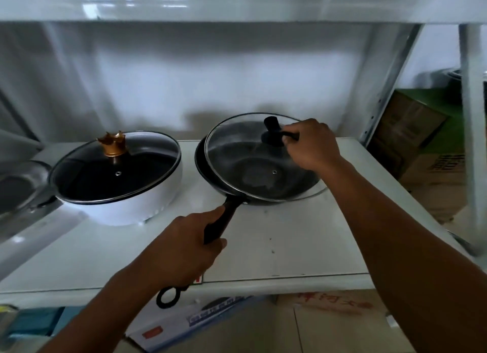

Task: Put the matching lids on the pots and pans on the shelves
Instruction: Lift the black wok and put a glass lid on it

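Left hand [181, 243]: we see it clenched around the long black handle [220, 225] of the black frying pan [210, 165].
Right hand [309, 143]: we see it grasping the black knob [272, 135] of the round glass lid [250, 157].
Lid: tilted over the pan, its near edge on the rim.
Pan: on the white shelf [290, 236].
White pot [126, 202]: left of the pan, with a gold-knobbed glass lid [113, 165] on it.

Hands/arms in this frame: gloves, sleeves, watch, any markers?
Both are bare. The left hand and right hand have no gloves, rings or markers visible. Both forearms are uncovered as far as the frame edge: no sleeves, watch, wristband, cable or tape in view. Whether a sleeve begins higher up cannot be told.
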`<state>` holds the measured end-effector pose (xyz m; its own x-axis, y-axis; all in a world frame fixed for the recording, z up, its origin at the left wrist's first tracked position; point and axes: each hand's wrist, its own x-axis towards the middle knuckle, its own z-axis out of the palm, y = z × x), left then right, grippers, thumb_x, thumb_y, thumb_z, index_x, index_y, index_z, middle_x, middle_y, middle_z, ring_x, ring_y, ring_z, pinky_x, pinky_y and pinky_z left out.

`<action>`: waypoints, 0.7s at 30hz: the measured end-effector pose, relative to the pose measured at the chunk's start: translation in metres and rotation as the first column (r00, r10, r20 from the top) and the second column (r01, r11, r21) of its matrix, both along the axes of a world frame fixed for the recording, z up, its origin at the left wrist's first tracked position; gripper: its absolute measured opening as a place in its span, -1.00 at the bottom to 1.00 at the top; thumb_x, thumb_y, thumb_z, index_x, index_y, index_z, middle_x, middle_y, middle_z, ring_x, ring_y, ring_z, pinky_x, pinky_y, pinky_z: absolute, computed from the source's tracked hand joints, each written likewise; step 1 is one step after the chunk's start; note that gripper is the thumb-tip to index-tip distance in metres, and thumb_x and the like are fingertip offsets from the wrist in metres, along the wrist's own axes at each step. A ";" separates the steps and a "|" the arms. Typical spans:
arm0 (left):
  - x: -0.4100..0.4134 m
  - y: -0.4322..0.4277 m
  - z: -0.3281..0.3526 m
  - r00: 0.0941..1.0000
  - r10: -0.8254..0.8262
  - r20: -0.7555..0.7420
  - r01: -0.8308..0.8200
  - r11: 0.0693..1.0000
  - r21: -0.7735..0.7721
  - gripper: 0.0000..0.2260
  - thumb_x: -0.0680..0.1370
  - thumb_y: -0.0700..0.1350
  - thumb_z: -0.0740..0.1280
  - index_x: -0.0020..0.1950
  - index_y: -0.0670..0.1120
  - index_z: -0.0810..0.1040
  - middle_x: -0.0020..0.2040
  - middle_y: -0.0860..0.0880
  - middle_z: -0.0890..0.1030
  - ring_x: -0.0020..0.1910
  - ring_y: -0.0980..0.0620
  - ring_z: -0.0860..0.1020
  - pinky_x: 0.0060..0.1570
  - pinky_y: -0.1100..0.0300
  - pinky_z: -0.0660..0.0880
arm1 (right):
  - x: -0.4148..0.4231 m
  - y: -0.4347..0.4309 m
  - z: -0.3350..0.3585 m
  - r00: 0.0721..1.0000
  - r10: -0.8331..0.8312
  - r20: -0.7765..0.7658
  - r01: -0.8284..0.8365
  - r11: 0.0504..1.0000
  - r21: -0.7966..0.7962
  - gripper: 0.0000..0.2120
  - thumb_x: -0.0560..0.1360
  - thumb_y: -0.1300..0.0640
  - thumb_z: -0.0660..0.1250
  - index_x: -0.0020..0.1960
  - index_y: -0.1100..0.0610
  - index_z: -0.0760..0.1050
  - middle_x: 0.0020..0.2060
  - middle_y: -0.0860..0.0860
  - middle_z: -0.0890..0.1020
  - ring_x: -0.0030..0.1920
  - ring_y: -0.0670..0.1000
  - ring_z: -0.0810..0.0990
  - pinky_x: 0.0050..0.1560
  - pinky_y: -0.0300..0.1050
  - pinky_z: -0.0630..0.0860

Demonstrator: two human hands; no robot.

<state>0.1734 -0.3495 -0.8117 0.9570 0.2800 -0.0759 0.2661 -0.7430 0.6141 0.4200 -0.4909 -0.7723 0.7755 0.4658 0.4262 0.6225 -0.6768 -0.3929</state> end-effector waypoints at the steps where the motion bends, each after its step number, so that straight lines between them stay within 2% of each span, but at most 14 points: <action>1: -0.002 -0.002 -0.001 1.000 0.006 0.003 -0.006 1.000 -0.004 -0.58 0.55 -0.01 0.33 0.37 0.26 0.36 -0.04 -0.01 0.67 -0.31 0.07 0.65 -0.20 0.16 0.63 | 0.000 0.002 -0.001 1.000 0.012 -0.007 -0.013 1.000 -0.012 -0.81 0.51 0.10 0.30 0.02 0.06 0.67 -0.11 0.08 0.70 -0.07 0.16 0.63 -0.03 -0.03 0.56; 5: -0.005 -0.009 -0.004 0.999 0.024 0.025 -0.025 0.999 0.033 -0.58 0.55 0.01 0.33 0.38 0.24 0.36 -0.07 0.04 0.64 -0.26 0.11 0.61 -0.19 0.27 0.54 | 0.002 0.008 -0.001 0.999 0.052 -0.010 -0.053 0.998 -0.041 -0.82 0.50 0.08 0.30 -0.03 0.07 0.66 -0.17 0.07 0.70 -0.11 0.15 0.62 -0.05 -0.03 0.57; 9: -0.007 -0.013 -0.002 0.999 0.036 0.034 -0.036 0.999 0.010 -0.58 0.55 0.02 0.32 0.39 0.24 0.35 -0.06 0.04 0.64 -0.27 0.11 0.61 -0.19 0.25 0.57 | 0.006 0.015 0.001 0.997 0.071 -0.017 -0.072 0.995 -0.068 -0.85 0.48 0.05 0.29 -0.12 0.04 0.64 -0.30 0.02 0.62 -0.14 0.15 0.60 -0.16 -0.11 0.46; 15: -0.008 -0.025 -0.002 0.998 0.047 0.041 -0.046 0.999 -0.010 -0.54 0.56 0.02 0.30 0.44 0.20 0.28 -0.14 0.07 0.59 -0.24 0.08 0.61 -0.14 0.19 0.58 | 0.006 0.026 0.001 0.996 0.079 -0.042 -0.082 0.994 -0.078 -0.78 0.50 0.04 0.31 0.09 -0.02 0.66 0.01 0.06 0.70 0.07 0.18 0.61 0.08 -0.03 0.53; 18: -0.007 -0.026 -0.004 0.997 0.057 0.052 -0.057 0.998 -0.007 -0.59 0.56 0.02 0.30 0.40 0.17 0.34 -0.18 0.07 0.57 -0.23 0.07 0.61 -0.15 0.19 0.57 | 0.005 0.029 0.002 0.995 0.083 -0.053 -0.086 0.994 -0.065 -0.77 0.51 0.06 0.32 0.12 0.00 0.65 0.05 0.08 0.70 0.10 0.19 0.60 0.14 0.01 0.53; 21: -0.006 -0.028 -0.006 0.996 0.064 0.062 -0.064 0.998 -0.002 -0.65 0.56 0.01 0.29 0.35 0.14 0.38 -0.22 0.09 0.54 -0.26 0.07 0.59 -0.20 0.23 0.54 | 0.006 0.026 0.007 0.994 0.089 -0.065 -0.095 0.989 -0.110 -0.77 0.50 0.09 0.32 0.11 0.02 0.67 -0.01 0.11 0.70 0.05 0.18 0.61 0.10 0.03 0.55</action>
<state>0.1673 -0.3771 -0.8179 0.9398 0.3412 -0.0174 0.2750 -0.7255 0.6310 0.4265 -0.4645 -0.7657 0.7497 0.5788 0.3209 0.6617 -0.6597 -0.3562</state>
